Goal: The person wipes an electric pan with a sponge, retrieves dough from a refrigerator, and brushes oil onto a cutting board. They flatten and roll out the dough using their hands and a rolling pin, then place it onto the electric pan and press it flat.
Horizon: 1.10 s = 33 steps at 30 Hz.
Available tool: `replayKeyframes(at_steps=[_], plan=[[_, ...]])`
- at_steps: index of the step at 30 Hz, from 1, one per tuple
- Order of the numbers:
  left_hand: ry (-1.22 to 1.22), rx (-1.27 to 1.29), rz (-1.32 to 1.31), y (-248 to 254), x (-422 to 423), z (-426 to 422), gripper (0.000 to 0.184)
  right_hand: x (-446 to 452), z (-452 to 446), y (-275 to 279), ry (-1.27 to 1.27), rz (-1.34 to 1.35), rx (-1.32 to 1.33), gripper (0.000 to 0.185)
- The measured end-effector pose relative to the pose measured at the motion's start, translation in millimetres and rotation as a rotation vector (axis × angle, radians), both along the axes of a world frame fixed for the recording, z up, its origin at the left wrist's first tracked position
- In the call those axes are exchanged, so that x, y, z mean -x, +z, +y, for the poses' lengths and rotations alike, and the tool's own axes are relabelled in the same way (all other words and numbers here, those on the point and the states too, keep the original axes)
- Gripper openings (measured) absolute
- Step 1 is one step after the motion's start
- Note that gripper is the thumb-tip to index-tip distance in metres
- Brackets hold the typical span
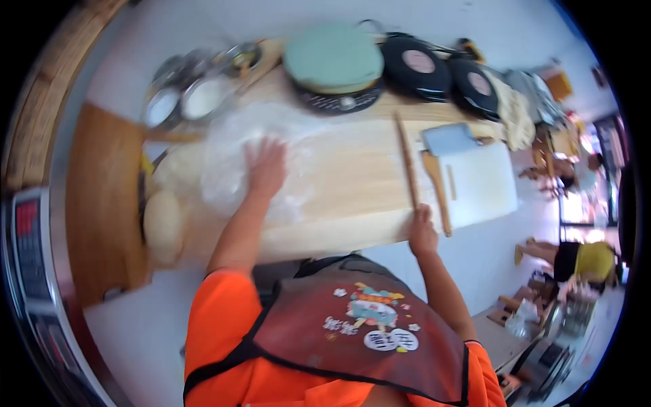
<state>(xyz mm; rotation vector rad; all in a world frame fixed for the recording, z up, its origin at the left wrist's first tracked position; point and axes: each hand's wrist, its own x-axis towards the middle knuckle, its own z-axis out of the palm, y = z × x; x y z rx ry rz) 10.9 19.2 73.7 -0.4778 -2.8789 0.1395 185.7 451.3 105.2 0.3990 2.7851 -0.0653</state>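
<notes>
Fingers spread over clear film, fingers closed on a thin rolling pin

Splayed flat, the fingers of the left hand (266,166) lie over a crumpled plastic sheet (227,146) on the left part of the bench (352,183); they grip nothing, and blur hides how firmly they press. The right hand (422,230) has its fingers curled around the near end of a slim wooden rolling pin (405,163), which slants away from the person across the right half of the bench.

The pin should be light and stiff, not easily harmed, though its narrow, round shape could roll or turn in a loose grip. One end serves for lifting or sliding it; for even pressure, a hold near both ends would suit better. The sheet looks very light and limp, likely to cling, wrinkle or tear, so it is best pinched by a free edge and kept flat with an open palm.

At the sheet's left, near the bench's left end, sits a rounded pale lump of dough (163,227). It looks soft and fairly weighty, and would probably dent under fingertips; supporting it from beneath with both palms seems safest. Just right of the pin lies a wooden spatula (436,186).
</notes>
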Motion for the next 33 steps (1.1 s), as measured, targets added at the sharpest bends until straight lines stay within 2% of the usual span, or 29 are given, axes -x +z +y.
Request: replayKeyframes(at_steps=[1, 3, 6, 8, 11, 14, 19, 21, 24, 26, 27, 29, 31, 33], plan=[[0.028, 0.073, 0.066, -18, 3, -15, 0.048, 4, 3, 0, -0.097, -0.030, 0.087, 0.065], [0.113, 0.026, -0.001, -2, 8, -27, 0.048, 4, -3, 5, -0.120, -0.016, 0.099, 0.066], [0.076, 0.054, -0.098, 0, 13, -40, 0.043, -6, 6, -17, -0.004, 0.122, 0.026, 0.070], [0.095, -0.070, -0.204, -14, 25, -47, 0.037, -5, 7, -13, 0.004, 0.096, 0.004, 0.072], [0.072, -0.143, -0.102, -36, 30, -52, 0.037, -4, 1, -5, 0.025, 0.067, 0.008, 0.072], [0.023, -0.177, -0.143, -38, 12, -34, 0.046, 0, 3, 5, 0.021, 0.076, -0.018, 0.068], [0.084, -0.101, -0.245, -6, -4, -12, 0.065, 10, 2, -6, -0.001, 0.135, -0.027, 0.063], [0.094, -0.110, -0.248, 10, -4, 11, 0.068, 12, 4, -10, -0.033, 0.124, 0.013, 0.064], [-0.028, -0.190, -0.225, 36, -26, 72, 0.070, -4, 3, -6, -0.129, 0.417, 0.167, 0.042], [-0.194, -0.254, -0.188, 39, -41, 131, 0.070, -31, 16, 42, -0.089, 0.347, 0.137, 0.028], [-0.228, -0.284, -0.175, 38, -52, 153, 0.068, -47, 28, 57, -0.057, 0.308, 0.123, 0.031], [-0.294, -0.343, -0.153, 32, -68, 186, 0.065, -87, 46, 36, -0.155, 0.309, 0.165, 0.044], [-0.441, -0.339, -0.104, 27, -72, 215, 0.059, -135, 69, 16, -0.325, 0.301, 0.317, 0.040], [-0.509, -0.329, -0.163, 21, -73, 246, 0.055, -190, 99, -29, -0.447, 0.387, 0.412, 0.038]])
